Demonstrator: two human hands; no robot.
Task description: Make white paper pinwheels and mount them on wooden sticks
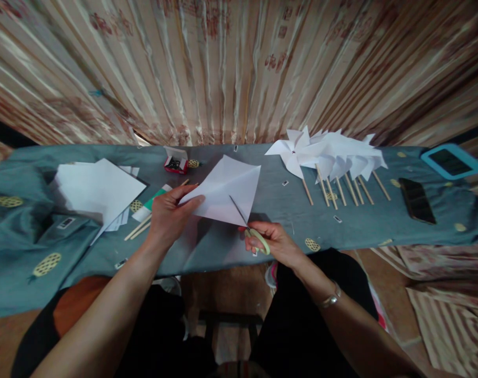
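Note:
A white sheet of paper [226, 184] with fold creases is held above the table by my left hand [171, 210], thumb on top at its left corner. My right hand [272, 240] is closed around the pale green handles of the scissors [258, 239]. One scissor blade lies over the paper, pointing inward from its lower right corner; the other blade is hidden beneath the sheet. Below and beside my left hand lie thin wooden sticks [138, 230] and a green and white packet [154, 200].
A stack of white paper sheets [89, 186] lies on the left. Behind the held paper stands a small open red box [176, 164] with dark contents. Several paper pinwheels [294, 152] on sticks lie to the right, then a dark phone [416, 200] and a blue-framed device [451, 161]. A patterned curtain [223, 68] hangs behind.

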